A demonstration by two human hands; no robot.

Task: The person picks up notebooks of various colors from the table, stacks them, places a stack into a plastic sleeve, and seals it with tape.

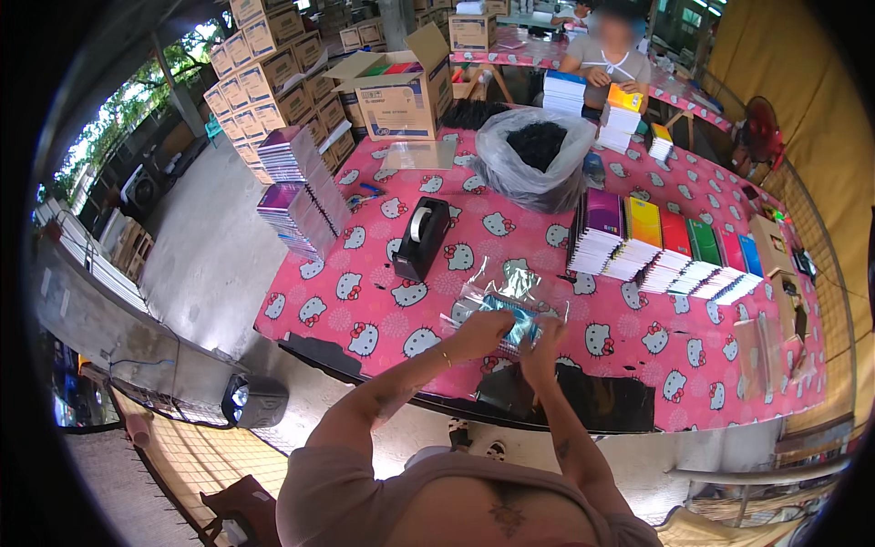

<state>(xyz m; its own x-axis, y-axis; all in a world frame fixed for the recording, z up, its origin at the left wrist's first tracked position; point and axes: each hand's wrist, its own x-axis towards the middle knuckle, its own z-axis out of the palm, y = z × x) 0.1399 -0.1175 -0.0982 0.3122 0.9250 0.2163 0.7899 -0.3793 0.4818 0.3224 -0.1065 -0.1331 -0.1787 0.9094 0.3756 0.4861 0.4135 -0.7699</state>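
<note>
Near the front edge of the table, a clear plastic bag (515,284) lies around something blue and flat (520,323) that looks like a notebook pack; glare hides its details. My left hand (485,334) is closed on the bag's near left side, fingers bent. Against the near right side, my right hand (544,343) pinches the plastic, its fingertips partly hidden. Beyond my left hand stands a black tape dispenser (421,246) with a roll of clear tape. Spiral notebooks with purple, yellow, red, green, pink and blue covers (665,239) stand in stacks to the right.
Wrapped notebook stacks (299,202) stand at the table's left edge. Behind are an open carton (398,102) and a bin lined with clear plastic (492,150). Clear plastic sleeves (758,357) lie at right. A person (612,59) sits across, behind more notebook stacks (621,118).
</note>
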